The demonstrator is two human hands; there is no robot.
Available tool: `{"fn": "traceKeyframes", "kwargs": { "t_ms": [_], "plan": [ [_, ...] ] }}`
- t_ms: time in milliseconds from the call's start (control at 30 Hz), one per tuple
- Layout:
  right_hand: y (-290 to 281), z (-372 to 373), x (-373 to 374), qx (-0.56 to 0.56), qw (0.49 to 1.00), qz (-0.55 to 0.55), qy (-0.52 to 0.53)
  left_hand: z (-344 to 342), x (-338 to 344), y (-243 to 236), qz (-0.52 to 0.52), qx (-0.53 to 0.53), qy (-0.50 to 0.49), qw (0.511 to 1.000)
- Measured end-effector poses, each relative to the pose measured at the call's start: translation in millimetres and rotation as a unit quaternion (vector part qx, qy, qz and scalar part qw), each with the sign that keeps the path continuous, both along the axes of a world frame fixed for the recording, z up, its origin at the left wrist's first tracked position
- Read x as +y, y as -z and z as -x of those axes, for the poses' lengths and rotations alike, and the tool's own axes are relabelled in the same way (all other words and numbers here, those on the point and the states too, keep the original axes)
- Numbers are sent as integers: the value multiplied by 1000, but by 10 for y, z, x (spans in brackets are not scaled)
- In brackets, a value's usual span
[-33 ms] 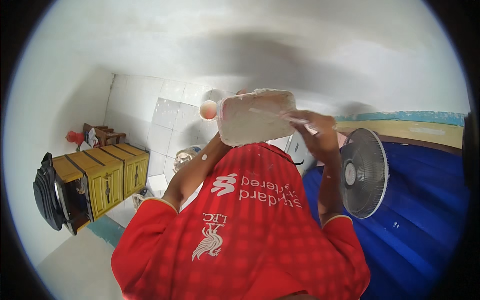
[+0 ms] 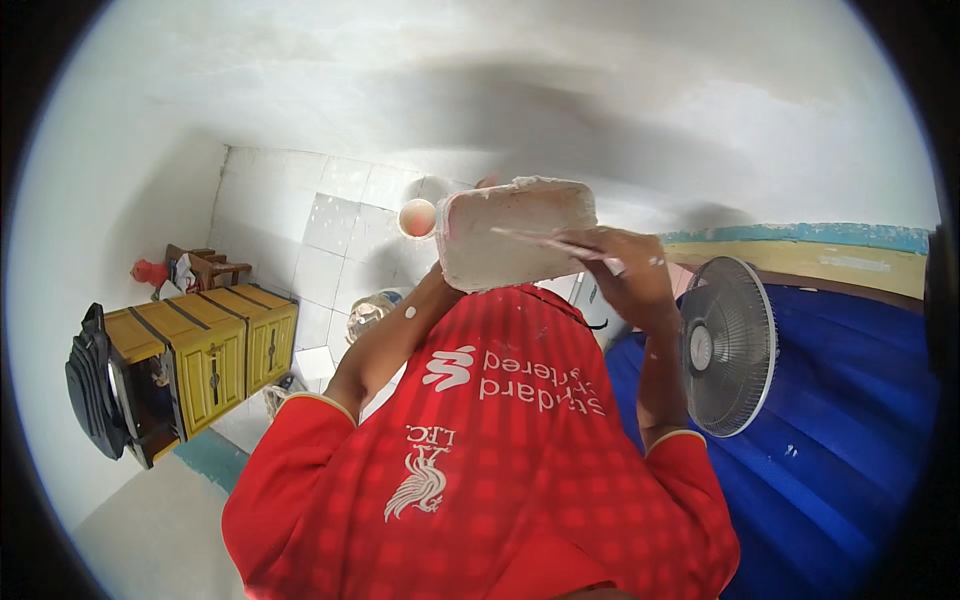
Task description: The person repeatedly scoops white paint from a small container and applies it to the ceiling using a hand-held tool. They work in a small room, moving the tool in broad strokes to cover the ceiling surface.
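The right hand [image 2: 632, 268] pinches a flat tool [image 2: 548, 240] over the smeared tray [image 2: 490, 262], at the red shirt's [image 2: 520, 450] far edge; the left hand [image 2: 487, 183] is mostly hidden, its grip unclear. The tray looks light, stiff, perhaps slippery, best cupped underneath; rightward stands a fan [image 2: 730, 345].

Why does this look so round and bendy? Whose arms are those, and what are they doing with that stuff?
There's no robot, just a person in a red shirt. A wide camera on their head looks down, which makes edges bend. Their left hand, mostly hidden, seems to hold up a whitish, smeared tray. Their right hand holds a thin, flat tool over it. A round container sits on the tiled floor. A fan is at the right.
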State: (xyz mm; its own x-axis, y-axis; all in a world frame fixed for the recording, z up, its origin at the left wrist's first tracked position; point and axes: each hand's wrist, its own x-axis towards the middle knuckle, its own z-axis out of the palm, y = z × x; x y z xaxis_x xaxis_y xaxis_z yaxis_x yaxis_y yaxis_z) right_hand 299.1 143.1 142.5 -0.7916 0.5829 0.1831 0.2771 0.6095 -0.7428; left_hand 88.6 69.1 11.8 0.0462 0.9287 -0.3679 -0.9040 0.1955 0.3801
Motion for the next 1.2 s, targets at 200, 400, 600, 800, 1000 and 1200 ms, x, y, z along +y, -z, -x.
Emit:
{"fn": "traceKeyframes", "kwargs": {
  "t_ms": [200,400,600,800,1000,1200],
  "plan": [
    [81,361,-76,-104,978,-178,-33,-5,119,255,-83,121,6,989],
    [109,312,-140,-127,976,-140,-106,-97,88,76,-14,-114,-15,993],
    [212,414,-167,-139,967,-199,-75,-265,285,530,-365,-278,26,888],
    [144,332,-105,-108,973,-148,-139,-257,270,395,-406,213,-210,863],
    [99,394,-161,-73,974,-169,-132,-93,159,541,-192,-83,28,978],
    [-43,389,-122,-93,978,-139,-129,-211,321,291,-492,-359,97,787]
  ]
}}
